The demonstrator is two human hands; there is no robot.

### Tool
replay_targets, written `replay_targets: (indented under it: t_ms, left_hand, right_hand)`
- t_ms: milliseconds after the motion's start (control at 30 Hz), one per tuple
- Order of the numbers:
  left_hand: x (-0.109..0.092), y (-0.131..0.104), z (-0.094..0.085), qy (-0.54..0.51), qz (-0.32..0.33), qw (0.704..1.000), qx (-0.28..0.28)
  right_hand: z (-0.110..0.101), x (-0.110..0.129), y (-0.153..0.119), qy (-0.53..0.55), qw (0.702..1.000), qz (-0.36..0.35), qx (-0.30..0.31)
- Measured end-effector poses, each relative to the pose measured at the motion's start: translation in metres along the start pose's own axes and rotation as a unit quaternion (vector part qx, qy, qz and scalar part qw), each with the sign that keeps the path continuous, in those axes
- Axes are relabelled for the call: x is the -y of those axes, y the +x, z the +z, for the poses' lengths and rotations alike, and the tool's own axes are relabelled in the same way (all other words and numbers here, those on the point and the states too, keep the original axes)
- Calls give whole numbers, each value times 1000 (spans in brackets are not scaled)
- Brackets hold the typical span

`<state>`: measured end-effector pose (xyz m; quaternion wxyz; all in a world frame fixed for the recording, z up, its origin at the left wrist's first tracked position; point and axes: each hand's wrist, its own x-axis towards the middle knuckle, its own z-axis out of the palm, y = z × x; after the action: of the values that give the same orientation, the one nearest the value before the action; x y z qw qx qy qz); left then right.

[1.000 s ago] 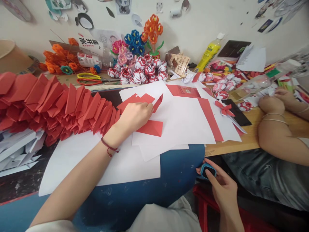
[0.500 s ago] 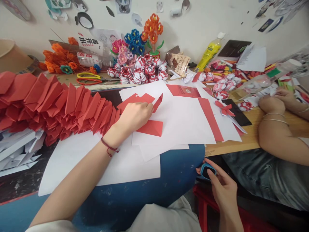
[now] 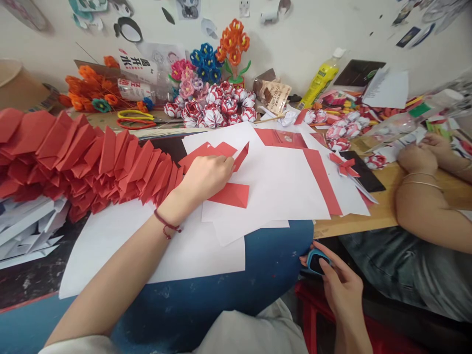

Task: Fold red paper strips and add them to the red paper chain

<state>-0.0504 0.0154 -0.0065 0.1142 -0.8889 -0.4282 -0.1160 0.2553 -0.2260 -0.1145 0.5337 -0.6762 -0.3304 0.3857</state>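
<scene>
My left hand [image 3: 209, 178] rests over red paper on the white sheets, its fingers curled. A narrow folded red paper strip [image 3: 242, 156] sticks up at its fingertips and seems to be gripped there; the fingertips are partly hidden. Under and beside this hand lie a flat red paper rectangle [image 3: 236, 194] and more red paper [image 3: 197, 154]. Below the table's edge, my right hand [image 3: 341, 282] is closed around a small blue device with a dark face [image 3: 316, 261], the thumb lying on it. A long row of folded red paper pieces [image 3: 92, 157] is left of my left hand.
White sheets [image 3: 283, 182] cover the table's middle. Folded white paper [image 3: 31, 231] lies at left. Behind are scissors [image 3: 136, 119], red-and-white paper flowers [image 3: 221, 105] and a yellow bottle [image 3: 320, 78]. At right, another person's hands [image 3: 418, 157] work over the table.
Both my hands hold their positions. The view has shifted very slightly, and the other person's hands at right have moved a little.
</scene>
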Motion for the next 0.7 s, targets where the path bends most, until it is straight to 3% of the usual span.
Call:
replay_targets:
  t_ms: [700]
  left_hand:
    - [0,0,0,1,5,1000,7]
  right_hand:
    - [4,5,1,-35,999,-36,-10]
